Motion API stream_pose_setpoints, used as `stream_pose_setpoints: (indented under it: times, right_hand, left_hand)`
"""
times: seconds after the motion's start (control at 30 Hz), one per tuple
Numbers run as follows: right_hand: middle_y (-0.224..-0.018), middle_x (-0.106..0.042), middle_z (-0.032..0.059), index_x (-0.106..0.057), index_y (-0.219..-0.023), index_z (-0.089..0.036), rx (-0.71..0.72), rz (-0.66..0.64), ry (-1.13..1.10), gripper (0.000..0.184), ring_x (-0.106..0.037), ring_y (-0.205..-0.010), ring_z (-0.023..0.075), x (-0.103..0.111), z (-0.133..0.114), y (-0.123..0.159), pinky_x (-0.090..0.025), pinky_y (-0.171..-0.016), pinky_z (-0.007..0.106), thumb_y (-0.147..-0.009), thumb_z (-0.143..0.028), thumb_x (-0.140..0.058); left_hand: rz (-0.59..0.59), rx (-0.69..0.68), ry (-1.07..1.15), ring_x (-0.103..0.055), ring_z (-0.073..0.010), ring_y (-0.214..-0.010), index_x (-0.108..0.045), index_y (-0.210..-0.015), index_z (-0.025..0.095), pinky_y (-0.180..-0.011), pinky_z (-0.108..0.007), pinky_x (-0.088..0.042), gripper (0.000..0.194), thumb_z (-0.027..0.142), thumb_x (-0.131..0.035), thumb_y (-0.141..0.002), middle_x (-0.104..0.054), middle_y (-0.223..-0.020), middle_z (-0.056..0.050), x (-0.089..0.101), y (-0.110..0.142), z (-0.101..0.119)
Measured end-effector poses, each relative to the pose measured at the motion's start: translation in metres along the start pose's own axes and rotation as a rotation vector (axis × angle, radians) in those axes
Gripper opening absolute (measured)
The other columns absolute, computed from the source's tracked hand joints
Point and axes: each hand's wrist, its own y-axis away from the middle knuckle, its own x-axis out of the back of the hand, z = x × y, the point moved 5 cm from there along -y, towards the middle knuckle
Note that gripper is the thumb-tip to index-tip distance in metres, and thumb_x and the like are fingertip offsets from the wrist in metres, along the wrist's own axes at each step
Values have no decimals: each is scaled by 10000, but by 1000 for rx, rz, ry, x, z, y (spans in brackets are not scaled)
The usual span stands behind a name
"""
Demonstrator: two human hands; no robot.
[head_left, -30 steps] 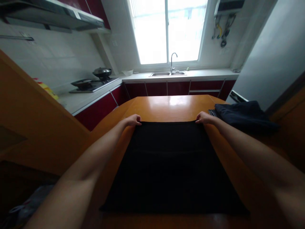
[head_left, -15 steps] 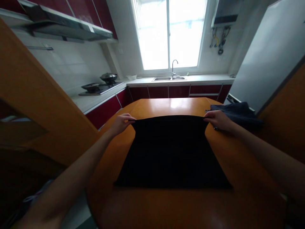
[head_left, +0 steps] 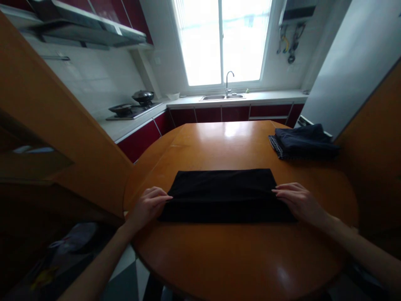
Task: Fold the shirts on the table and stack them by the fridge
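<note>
While your left hand (head_left: 149,208) and right hand (head_left: 302,204) pinch opposite sides of the black cloth (head_left: 222,186), folding seems in hand; laying it flat calls for even tension.

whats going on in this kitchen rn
A person at a wooden table is handling a black cloth with both hands. The left hand pinches its left side and the right hand its right side. The cloth lies in a wide, folded strip on the table. Dark blue folded fabric sits toward the far right of the table.
</note>
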Motion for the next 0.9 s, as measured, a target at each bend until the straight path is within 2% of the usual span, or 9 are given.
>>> stream_pose_setpoints:
  times: [0.2, 0.3, 0.5, 0.6, 0.73, 0.9]
  right_hand:
    - [-1186, -742, 66, -736, -1089, -272, 53, 65, -59, 209, -679, -1117, 249, 28, -8, -8, -581, -902, 416, -964, -222, -577]
    - [-1222, -731, 57, -728, -1118, -288, 88, 46, -60, 247, -671, -1149, 250, 39, -19, -2, -578, -909, 408, -962, -194, -563]
    - [-1221, -737, 50, -730, -1121, -290, 185, -36, 27, 281, -696, -1115, 217, 24, -42, 25, -570, -899, 382, -978, -163, -525]
    - [-1215, -740, 45, -735, -1112, -301, 169, -47, 37, 285, -695, -1125, 218, 21, -42, 29, -569, -909, 390, -980, -171, -518]
    - [-1247, -725, 39, -728, -1113, -313, 169, -37, 36, 287, -675, -1168, 231, 28, -40, 28, -561, -940, 410, -972, -168, -524]
    - [-1277, -709, 36, -722, -1152, -313, 179, -103, 67, 325, -655, -1205, 229, 22, -37, 38, -543, -989, 423, -980, -153, -498]
  left_hand:
    - [108, 28, 31, -636, -195, -866, -779, -993, 292, -779, -326, -504, 262, 369, -529, -1003, -711, -905, -31, 23, -6, 6]
    - [99, 29, 22, -640, -201, -885, -777, -1008, 299, -793, -340, -510, 263, 348, -519, -1007, -715, -920, -39, 28, 5, 11]
    - [35, -37, -3, -646, -198, -933, -761, -1073, 328, -831, -341, -506, 250, 237, -544, -989, -727, -946, -19, 14, 39, 26]
    - [47, -40, -12, -647, -200, -931, -761, -1072, 325, -831, -346, -507, 255, 229, -542, -983, -727, -952, -24, 12, 42, 29]
    - [41, -20, -31, -644, -209, -952, -755, -1102, 344, -851, -357, -502, 258, 246, -546, -984, -726, -983, -21, 17, 40, 30]
    - [-31, -48, -86, -649, -211, -978, -734, -1171, 376, -876, -357, -502, 318, 226, -522, -987, -726, -1008, -22, 16, 47, 34]
